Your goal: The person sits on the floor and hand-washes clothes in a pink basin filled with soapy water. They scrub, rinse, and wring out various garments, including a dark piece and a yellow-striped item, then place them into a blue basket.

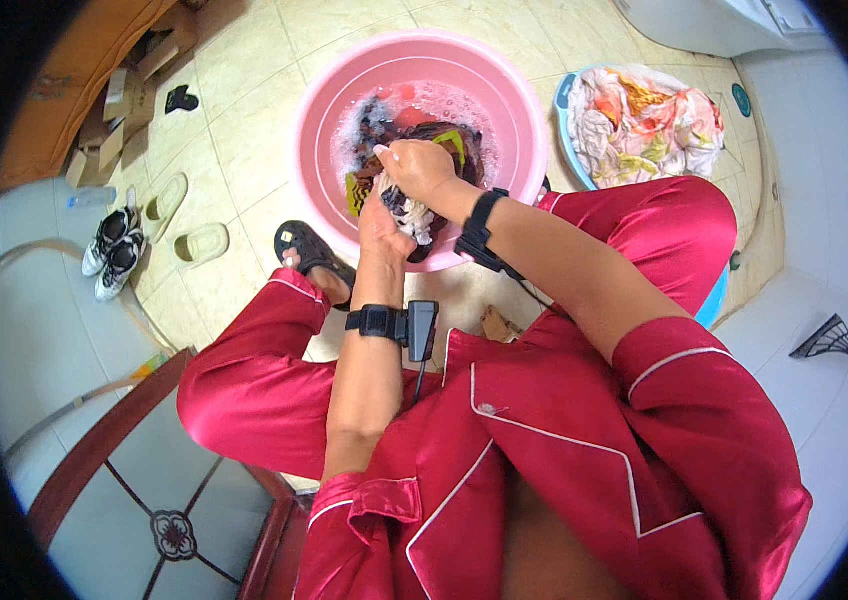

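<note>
A large pink plastic basin (311,82) stands on the floor between my feet. Soapy water (461,105) and wet dark clothes (379,131) fill its lower part, with a patch of yellow-green fabric among them. Over the basin's near half, my left hand (386,229) holds a bunched white-and-dark patterned cloth (410,214) against its palm. My right hand (421,166) is closed in a fist just above, gripping part of the same cloth; its fingers hide much of it. Both wrists wear black straps with small devices.
Right of the basin, a blue tub (565,112) is heaped with pale and orange laundry (649,124). Slippers (202,244) and a pair of sneakers (116,244) lie left on the tiles, near cardboard boxes (112,127). A red-framed glass panel (206,510) stands close at lower left.
</note>
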Action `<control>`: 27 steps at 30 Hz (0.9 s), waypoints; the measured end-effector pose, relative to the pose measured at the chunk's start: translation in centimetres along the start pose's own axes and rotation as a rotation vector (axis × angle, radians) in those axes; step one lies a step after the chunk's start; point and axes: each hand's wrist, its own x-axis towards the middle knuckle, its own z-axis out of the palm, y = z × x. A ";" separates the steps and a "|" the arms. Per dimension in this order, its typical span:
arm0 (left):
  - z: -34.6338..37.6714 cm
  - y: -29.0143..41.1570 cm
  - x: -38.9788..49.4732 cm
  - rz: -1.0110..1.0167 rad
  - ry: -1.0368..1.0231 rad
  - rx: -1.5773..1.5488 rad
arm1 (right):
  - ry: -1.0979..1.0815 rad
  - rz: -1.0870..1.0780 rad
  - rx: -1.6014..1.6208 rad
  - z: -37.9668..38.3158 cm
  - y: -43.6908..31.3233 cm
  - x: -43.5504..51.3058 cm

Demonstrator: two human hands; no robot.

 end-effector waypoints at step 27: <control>-1.6 4.1 -1.3 0.244 0.220 -0.177 | -0.577 -0.229 0.146 2.8 12.1 -0.3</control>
